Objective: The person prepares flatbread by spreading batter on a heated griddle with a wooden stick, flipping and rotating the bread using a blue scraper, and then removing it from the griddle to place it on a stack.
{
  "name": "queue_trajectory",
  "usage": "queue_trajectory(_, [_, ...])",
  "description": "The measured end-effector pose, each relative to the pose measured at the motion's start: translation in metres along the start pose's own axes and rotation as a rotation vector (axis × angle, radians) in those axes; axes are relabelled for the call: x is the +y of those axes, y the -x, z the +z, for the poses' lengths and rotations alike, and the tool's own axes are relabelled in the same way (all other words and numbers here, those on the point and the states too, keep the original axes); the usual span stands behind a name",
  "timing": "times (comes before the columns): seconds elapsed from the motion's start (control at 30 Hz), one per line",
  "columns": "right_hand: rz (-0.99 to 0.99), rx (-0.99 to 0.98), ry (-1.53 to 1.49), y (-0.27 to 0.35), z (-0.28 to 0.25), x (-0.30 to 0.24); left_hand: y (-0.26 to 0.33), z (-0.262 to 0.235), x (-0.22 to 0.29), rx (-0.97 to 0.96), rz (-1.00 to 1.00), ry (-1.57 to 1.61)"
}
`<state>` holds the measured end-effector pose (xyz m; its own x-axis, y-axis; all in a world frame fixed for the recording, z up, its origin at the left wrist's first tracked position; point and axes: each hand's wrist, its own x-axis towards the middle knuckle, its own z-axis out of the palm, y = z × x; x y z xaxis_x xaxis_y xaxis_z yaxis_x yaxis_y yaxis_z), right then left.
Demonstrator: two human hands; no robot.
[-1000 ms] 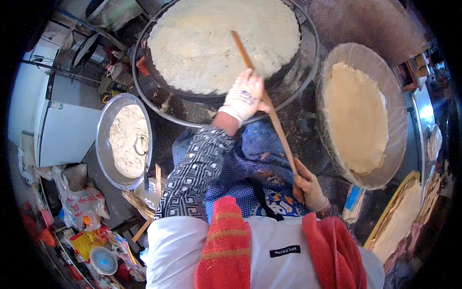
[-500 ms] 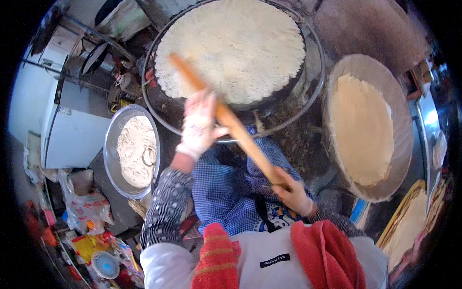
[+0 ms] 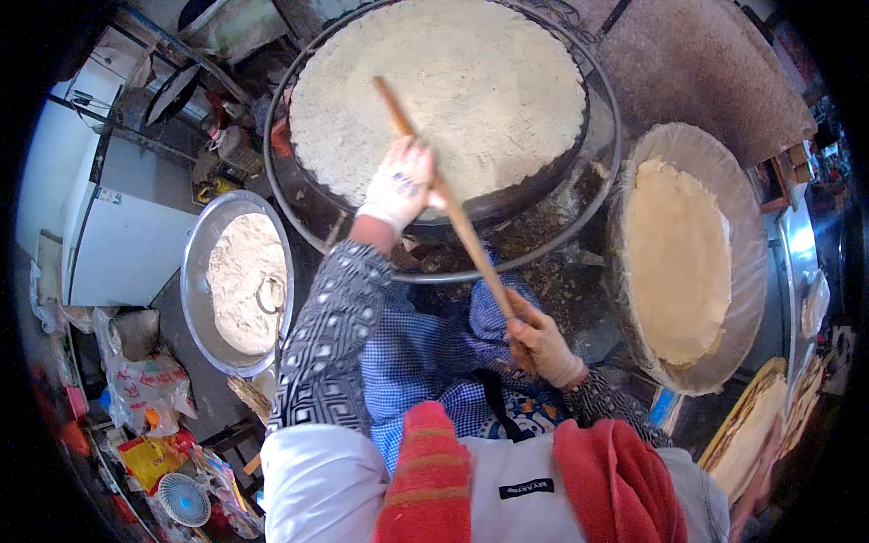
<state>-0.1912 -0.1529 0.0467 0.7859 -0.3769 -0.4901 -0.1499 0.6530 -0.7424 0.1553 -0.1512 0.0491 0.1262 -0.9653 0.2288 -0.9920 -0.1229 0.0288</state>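
A large round griddle (image 3: 520,195) carries a thin pale sheet of batter (image 3: 453,100) that spreads nearly to its edge. Slanting over the batter is a long wooden spreading stick (image 3: 469,237), its far end over the left part of the sheet. My left hand (image 3: 398,184), in a white glove, is closed round the stick's upper middle, above the griddle's near edge. Lower down, my right hand (image 3: 546,344), also in a pale glove, grips the stick's near end in front of my blue checked apron (image 3: 407,353).
A metal ring (image 3: 434,277) circles the griddle. To the left stands a metal basin (image 3: 192,271) of pale dough or batter with a ladle-like tool. On the right, a plastic-lined basket (image 3: 756,271) holds flat round sheets. Plastic bags (image 3: 149,385) and a small fan (image 3: 184,499) lie lower left.
The stick's far end has swung rightward over the batter, and the stick now stands steeper. My left hand has moved right with it; both hands keep their hold. The view has shifted slightly.
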Motion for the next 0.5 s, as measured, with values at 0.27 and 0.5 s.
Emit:
queue_trajectory(0.27, [-0.194, -0.257, 0.579, -0.012, 0.034, 0.048, 0.179, -0.050, -0.017, -0.089, -0.341, -0.225])
queue_trajectory(0.5, [-0.277, 0.419, 0.666, 0.111, -0.061, 0.051, 0.001, -0.015, 0.125, 0.191, 0.159, 0.229])
